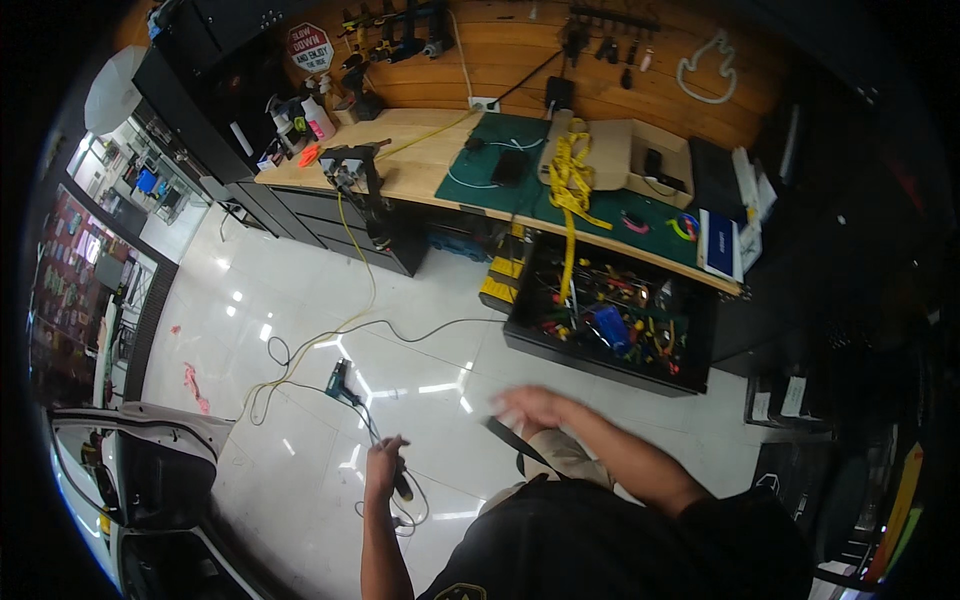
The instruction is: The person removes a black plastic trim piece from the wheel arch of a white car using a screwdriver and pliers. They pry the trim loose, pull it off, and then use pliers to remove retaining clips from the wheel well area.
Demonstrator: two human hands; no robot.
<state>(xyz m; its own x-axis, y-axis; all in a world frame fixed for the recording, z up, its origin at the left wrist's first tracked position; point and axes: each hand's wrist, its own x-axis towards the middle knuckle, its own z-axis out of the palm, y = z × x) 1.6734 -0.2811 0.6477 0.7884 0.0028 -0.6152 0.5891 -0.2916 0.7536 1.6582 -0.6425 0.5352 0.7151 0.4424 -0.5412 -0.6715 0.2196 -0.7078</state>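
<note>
My left hand (384, 466) is closed on a tool with a dark, yellow-marked handle (403, 486), which sticks out below the fingers; the tool's working end is not plain to see. Just ahead of it, a dark green heat gun (339, 380) lies on the floor, its cord running back past the hand. My right hand (532, 408) hovers in front of my body and is smeared by motion. A dark flat strip (510, 434) shows beside its fingers; whether the hand holds it, I cannot tell.
Ahead is a workbench (410, 178) with a yellow tape (571, 170) trailing down. An open drawer (610, 368) full of hand tools juts out at right. A yellow extension cord (372, 280) crosses the glossy floor. An open car door (165, 475) stands at left.
</note>
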